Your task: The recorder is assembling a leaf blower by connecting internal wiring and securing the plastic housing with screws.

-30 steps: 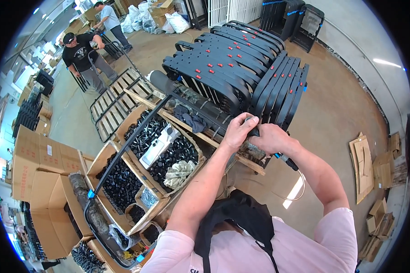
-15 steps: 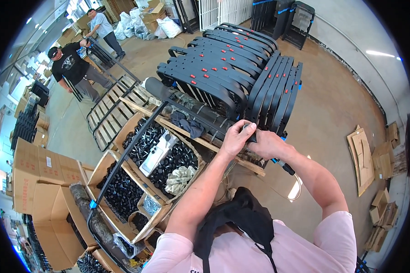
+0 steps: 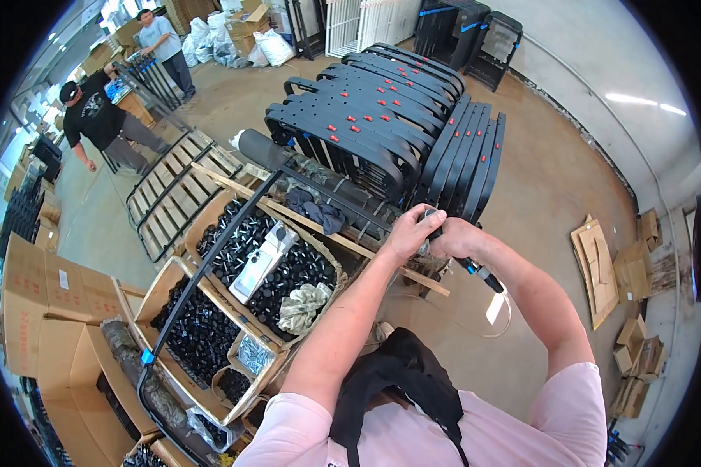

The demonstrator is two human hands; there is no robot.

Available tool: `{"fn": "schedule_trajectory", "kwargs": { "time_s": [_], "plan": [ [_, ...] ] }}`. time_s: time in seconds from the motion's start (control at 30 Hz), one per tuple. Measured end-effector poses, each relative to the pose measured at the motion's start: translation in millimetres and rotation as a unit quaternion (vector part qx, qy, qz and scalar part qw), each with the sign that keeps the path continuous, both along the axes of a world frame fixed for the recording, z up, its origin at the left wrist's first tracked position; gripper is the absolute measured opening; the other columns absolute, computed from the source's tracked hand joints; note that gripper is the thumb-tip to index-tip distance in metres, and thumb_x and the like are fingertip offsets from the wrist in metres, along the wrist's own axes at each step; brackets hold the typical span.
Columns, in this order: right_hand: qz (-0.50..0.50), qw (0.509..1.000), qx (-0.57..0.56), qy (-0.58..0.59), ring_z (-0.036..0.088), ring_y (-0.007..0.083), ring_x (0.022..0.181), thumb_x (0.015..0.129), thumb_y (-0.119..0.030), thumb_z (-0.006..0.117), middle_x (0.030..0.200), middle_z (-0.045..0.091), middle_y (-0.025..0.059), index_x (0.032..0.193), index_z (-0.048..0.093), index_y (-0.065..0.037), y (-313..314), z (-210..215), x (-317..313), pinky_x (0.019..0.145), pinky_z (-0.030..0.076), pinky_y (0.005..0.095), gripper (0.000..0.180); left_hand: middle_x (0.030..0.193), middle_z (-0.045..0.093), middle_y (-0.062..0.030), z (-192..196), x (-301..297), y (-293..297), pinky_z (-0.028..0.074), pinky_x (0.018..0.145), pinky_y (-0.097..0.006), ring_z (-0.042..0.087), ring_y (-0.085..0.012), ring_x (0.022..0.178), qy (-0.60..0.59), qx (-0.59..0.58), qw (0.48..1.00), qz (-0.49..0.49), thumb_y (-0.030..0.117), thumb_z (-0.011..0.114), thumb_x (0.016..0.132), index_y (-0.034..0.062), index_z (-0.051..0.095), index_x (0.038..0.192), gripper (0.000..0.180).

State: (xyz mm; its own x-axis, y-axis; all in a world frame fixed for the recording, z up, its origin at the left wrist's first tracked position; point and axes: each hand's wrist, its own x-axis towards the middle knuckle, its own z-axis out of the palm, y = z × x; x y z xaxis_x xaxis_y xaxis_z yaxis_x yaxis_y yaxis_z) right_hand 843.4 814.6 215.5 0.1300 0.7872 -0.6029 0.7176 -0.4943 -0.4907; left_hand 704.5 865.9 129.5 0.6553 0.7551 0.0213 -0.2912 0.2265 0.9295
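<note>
My left hand (image 3: pixel 413 233) is closed at the end of a black tubular metal frame (image 3: pixel 210 257), its thumb and finger pressed round a small dark piece I cannot make out. Right beside it, my right hand (image 3: pixel 455 237) grips a black hand-held air tool (image 3: pixel 479 271) with a thin hose trailing from its back end. The tool's front end is hidden between the two hands. The frame reaches left over wooden bins, with a blue piece (image 3: pixel 147 356) on its far-left bend.
Black plastic fittings fill the bins (image 3: pixel 202 327); a white box (image 3: pixel 263 261) and pale gloves (image 3: pixel 304 305) lie on top. Stacked black frames (image 3: pixel 358 117) with red pieces stand ahead. Cardboard boxes (image 3: pixel 54 303) sit left, flattened cardboard (image 3: pixel 596 268) right. Two people (image 3: pixel 101 117) work at far left.
My view has swung slightly to the right. Both hands stay together at the frame's end, and more of the air tool shows. The person in black has moved an arm outward.
</note>
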Motion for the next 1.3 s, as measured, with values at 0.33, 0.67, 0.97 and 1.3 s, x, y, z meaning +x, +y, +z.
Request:
{"fn": "schedule_trajectory", "kwargs": {
  "time_s": [0.33,0.67,0.97,1.3],
  "plan": [
    [0.023,0.999,-0.002,-0.049,0.067,0.0264,0.074,0.072,-0.02,0.067,0.077,0.07,0.0144,0.076,0.068,0.004,11.5,13.1,-22.1,0.066,0.052,0.0414,0.024,0.1,0.068,0.0005,5.2,-12.5,18.4,0.05,0.087,-0.03,0.059,-0.0095,0.096,-0.001,-0.035,0.999,0.008,0.032,0.074,0.099,0.0043,0.072,0.107,0.029],
    [0.149,0.983,0.068,-0.08,0.075,0.024,0.069,0.083,-0.033,0.069,0.08,0.076,0.0118,0.091,0.075,0.003,147.3,66.0,-133.8,0.073,0.06,0.0391,0.038,0.089,0.064,0.0011,50.4,-127.8,137.5,0.048,0.073,-0.029,0.056,-0.0082,0.082,-0.005,-0.011,0.989,0.148,0.035,0.071,0.1,0.0048,0.071,0.095,0.031],
    [0.248,0.958,0.134,-0.058,0.077,0.0244,0.077,0.084,-0.029,0.064,0.08,0.078,0.0086,0.098,0.076,-0.002,323.5,44.7,-243.9,0.076,0.06,0.0386,0.032,0.086,0.065,-0.0004,42.1,-238.1,288.6,0.047,0.077,-0.031,0.057,-0.0125,0.082,0.026,0.005,0.95,0.311,0.037,0.065,0.102,0.0071,0.071,0.09,0.033],
    [0.274,0.954,0.096,-0.072,0.077,0.0269,0.084,0.083,-0.029,0.066,0.085,0.078,0.0127,0.096,0.078,-0.004,380.6,12.8,-253.5,0.078,0.058,0.0407,0.031,0.089,0.065,-0.0016,5.2,-241.6,329.2,0.047,0.08,-0.032,0.057,-0.0135,0.086,0.031,-0.019,0.928,0.37,0.039,0.067,0.101,0.0068,0.072,0.091,0.034]
  ]
}}
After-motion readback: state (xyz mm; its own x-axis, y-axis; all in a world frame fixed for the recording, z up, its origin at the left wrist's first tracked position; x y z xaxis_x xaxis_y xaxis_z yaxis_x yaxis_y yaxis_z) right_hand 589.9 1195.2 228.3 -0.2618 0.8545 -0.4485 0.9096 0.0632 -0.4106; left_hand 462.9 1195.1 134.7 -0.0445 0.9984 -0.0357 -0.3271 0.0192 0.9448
